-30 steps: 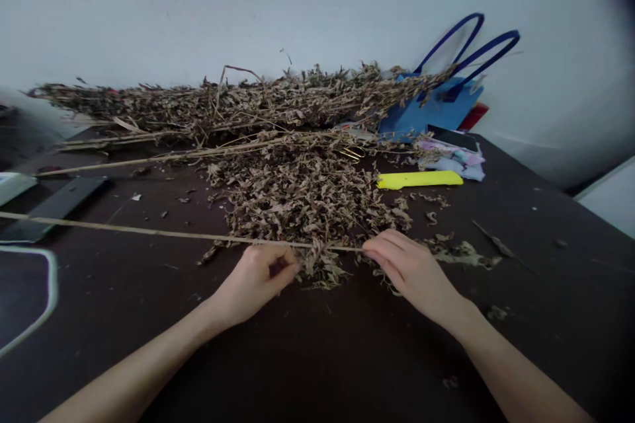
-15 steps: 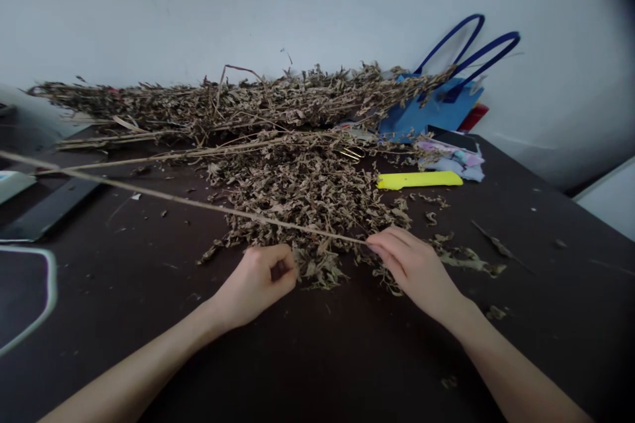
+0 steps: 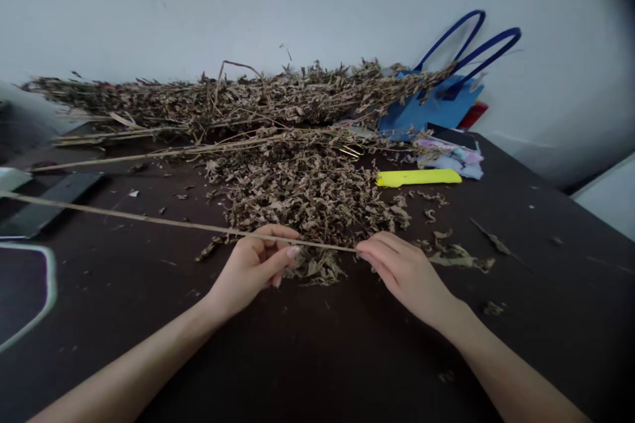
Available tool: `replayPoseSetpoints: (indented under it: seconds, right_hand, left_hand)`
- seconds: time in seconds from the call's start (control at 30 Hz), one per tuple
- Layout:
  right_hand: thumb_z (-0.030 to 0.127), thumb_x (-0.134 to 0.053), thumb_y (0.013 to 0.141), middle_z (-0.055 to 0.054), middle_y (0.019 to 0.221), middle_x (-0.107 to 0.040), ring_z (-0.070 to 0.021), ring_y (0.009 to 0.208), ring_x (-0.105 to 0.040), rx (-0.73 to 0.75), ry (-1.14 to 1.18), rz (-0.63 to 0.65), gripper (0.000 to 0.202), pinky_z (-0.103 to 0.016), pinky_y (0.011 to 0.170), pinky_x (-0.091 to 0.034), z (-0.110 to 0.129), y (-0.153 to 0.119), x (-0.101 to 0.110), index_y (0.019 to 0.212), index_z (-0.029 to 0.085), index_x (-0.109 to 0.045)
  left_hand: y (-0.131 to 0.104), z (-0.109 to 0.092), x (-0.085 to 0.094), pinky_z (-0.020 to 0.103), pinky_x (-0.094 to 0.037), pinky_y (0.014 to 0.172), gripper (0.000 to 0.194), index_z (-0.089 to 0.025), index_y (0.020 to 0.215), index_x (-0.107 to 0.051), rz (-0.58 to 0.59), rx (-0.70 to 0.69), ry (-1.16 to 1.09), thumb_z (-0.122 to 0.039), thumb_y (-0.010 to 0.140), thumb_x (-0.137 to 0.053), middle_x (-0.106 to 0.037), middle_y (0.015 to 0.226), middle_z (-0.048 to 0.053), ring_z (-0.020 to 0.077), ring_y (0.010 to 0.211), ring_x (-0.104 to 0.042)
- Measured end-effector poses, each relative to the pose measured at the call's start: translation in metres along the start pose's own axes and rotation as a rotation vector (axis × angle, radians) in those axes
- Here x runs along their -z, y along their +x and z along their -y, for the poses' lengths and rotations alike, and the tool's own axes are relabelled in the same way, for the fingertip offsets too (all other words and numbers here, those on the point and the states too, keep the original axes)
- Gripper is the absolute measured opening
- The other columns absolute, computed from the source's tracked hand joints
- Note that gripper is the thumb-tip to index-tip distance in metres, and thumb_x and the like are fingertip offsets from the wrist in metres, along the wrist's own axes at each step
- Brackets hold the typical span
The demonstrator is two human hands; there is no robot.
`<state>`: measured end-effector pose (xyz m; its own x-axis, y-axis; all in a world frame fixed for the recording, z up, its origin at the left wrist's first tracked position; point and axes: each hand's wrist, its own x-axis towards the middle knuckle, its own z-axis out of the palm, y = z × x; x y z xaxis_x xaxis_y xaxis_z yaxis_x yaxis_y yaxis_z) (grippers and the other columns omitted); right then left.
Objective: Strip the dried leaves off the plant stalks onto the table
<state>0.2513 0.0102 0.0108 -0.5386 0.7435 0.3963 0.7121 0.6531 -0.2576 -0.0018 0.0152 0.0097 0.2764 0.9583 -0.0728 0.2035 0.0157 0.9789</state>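
A long, thin dried plant stalk (image 3: 163,221), bare of leaves, runs from the left edge toward the middle. Its right end is pinched between the thumb and fingers of my right hand (image 3: 409,274). Farther along the stalk, my left hand (image 3: 251,271) has its fingers curled loosely about it, thumb below and index finger above. Behind and below both hands spreads a heap of crumpled dry leaves (image 3: 307,192) on the dark table (image 3: 317,350).
A large bundle of dried leafy stems (image 3: 198,102) lies along the wall, with one more leafy stalk (image 3: 163,156) in front. Toward the right are a yellow strip-shaped object (image 3: 419,177), scissors handles (image 3: 352,151), a blue bag (image 3: 411,115) and a phone-like slab (image 3: 452,137). A dark flat object (image 3: 54,205) lies left.
My left hand has turned and taken the stalk between thumb and fingers. The stalk's left part has dropped lower, and my right hand has shifted slightly left with its end.
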Motion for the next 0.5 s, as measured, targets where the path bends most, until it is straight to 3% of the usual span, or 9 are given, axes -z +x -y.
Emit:
replayPoseSetpoints:
  seconds: [0.1,0.3,0.4,0.5]
  right_hand:
    - [0.019,-0.036,0.093,-0.008,0.082,-0.06,-0.0156,0.075,-0.055,0.013,0.007,0.014,0.022,-0.029,0.065,-0.045,0.003,0.0,-0.002,0.092,0.016,-0.058]
    - [0.017,-0.038,0.092,-0.007,0.082,-0.06,-0.0155,0.077,-0.055,0.03,0.032,0.064,0.02,-0.029,0.067,-0.045,0.006,-0.002,-0.009,0.092,0.016,-0.059]
    - [0.016,-0.04,0.091,-0.006,0.083,-0.06,-0.0152,0.077,-0.056,0.021,0.036,0.085,0.019,-0.028,0.067,-0.045,0.006,-0.003,-0.011,0.091,0.016,-0.058]
    - [0.016,-0.04,0.091,-0.006,0.085,-0.06,-0.0153,0.077,-0.056,0.017,0.023,0.084,0.018,-0.029,0.068,-0.045,0.005,-0.003,-0.012,0.092,0.016,-0.058]
  left_hand:
    - [0.001,0.001,-0.002,0.015,-0.033,0.038,0.019,-0.015,0.092,-0.059,-0.006,0.03,-0.145,-0.031,0.081,-0.059,-0.052,0.055,-0.003,0.0058,0.043,-0.042]
    - [-0.001,0.004,-0.009,0.019,-0.046,0.047,0.02,-0.015,0.092,-0.056,0.083,0.075,-0.303,-0.028,0.079,-0.062,-0.064,0.074,0.004,0.01,0.055,-0.058]
    - [-0.003,0.003,-0.012,0.029,-0.054,0.067,0.02,-0.013,0.095,-0.057,0.248,0.119,-0.314,-0.027,0.081,-0.059,-0.066,0.09,0.009,0.0172,0.075,-0.066]
    - [-0.005,0.005,-0.013,0.035,-0.045,0.092,0.021,-0.014,0.1,-0.06,0.302,0.075,-0.179,-0.025,0.082,-0.057,-0.061,0.111,0.012,0.0209,0.103,-0.059]
